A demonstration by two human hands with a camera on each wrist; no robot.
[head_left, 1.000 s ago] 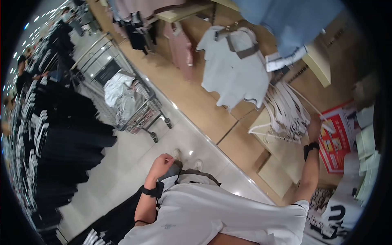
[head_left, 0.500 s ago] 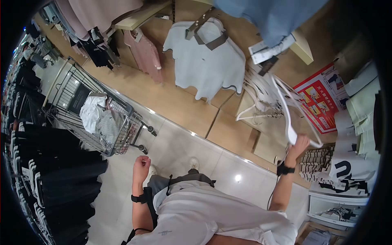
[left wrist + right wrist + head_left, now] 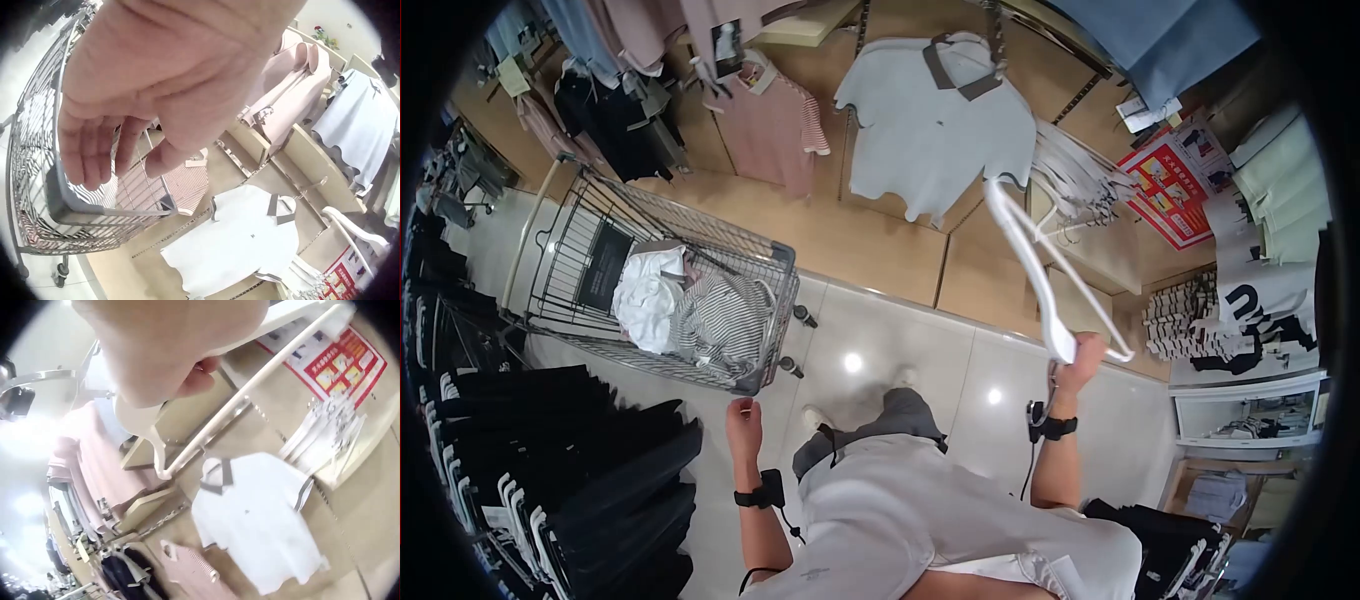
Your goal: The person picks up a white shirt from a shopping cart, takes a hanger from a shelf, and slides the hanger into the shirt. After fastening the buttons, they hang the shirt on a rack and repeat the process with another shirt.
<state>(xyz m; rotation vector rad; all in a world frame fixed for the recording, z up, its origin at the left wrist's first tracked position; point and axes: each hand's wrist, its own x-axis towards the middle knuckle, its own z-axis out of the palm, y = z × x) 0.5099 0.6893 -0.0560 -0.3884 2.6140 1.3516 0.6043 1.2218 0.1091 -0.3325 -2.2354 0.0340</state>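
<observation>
My right hand (image 3: 1085, 362) grips a white clothes hanger (image 3: 1032, 275) near its middle, and the hanger slants up and away over the floor. In the right wrist view, the fingers curl round the hanger's upper part, while its straight bar (image 3: 250, 387) runs free below. Behind it, a pale polo shirt (image 3: 935, 130) with a brown collar hangs on the wall. My left hand (image 3: 744, 430) hangs with loosely curled fingers and holds nothing. It is near the front end of a shopping cart (image 3: 785, 262), whose mesh shows behind the fingers in the left wrist view.
In the cart lie a white garment (image 3: 648, 305) and a striped garment (image 3: 722, 318). A bundle of white hangers (image 3: 1080, 175) rests on a wooden ledge by a red poster (image 3: 1168, 190). Dark trousers (image 3: 600, 470) hang along the left. Pink shirts (image 3: 768, 125) hang at the back.
My right hand has left the hanger bundle with one white hanger and drawn it back towards my body. The head view has turned, and the cart now appears larger and nearer the left hand.
</observation>
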